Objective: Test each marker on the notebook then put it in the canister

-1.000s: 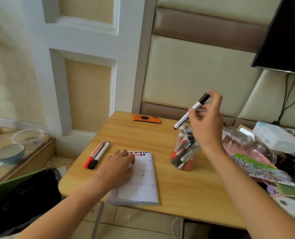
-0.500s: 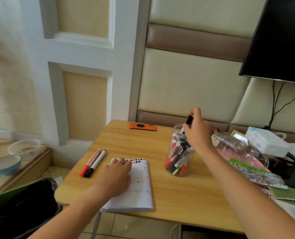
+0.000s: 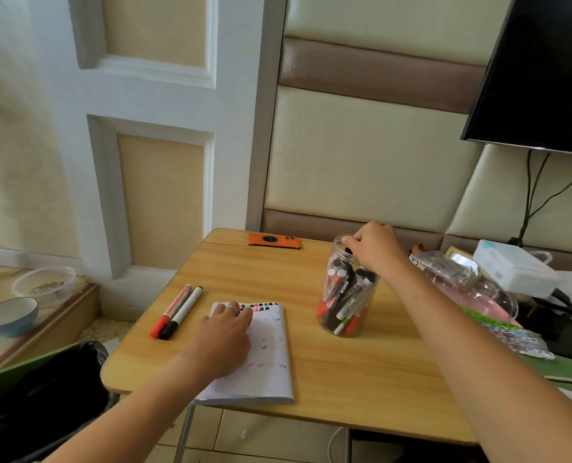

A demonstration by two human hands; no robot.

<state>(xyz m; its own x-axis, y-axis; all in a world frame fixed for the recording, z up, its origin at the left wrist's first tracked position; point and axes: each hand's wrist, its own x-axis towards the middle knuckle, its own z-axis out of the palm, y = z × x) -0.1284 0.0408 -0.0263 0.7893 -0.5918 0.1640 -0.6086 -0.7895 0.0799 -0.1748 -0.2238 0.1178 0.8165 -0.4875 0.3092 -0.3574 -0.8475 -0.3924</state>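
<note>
I see a table [image 3: 278, 272] of smooth wood-grain with a soft sheen, a clear glossy plastic canister [image 3: 346, 295], and a matt paper notebook [image 3: 268, 359]. At 9 o'clock from it, two markers [image 3: 177, 310] look like smooth plastic.

Orange flat device [image 3: 274, 241] at table's [image 3: 361, 369] far edge, frame centre. Blue bowl [image 3: 8, 316] and clear tub [image 3: 44, 284] far left. Black screen [image 3: 542, 68] upper right, cables [image 3: 538, 195] below.

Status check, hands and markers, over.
Right hand at canister mouth, fingers on a black marker cap. Left hand flat on notebook. Two markers wait on the table. Nothing obstructing.
</note>
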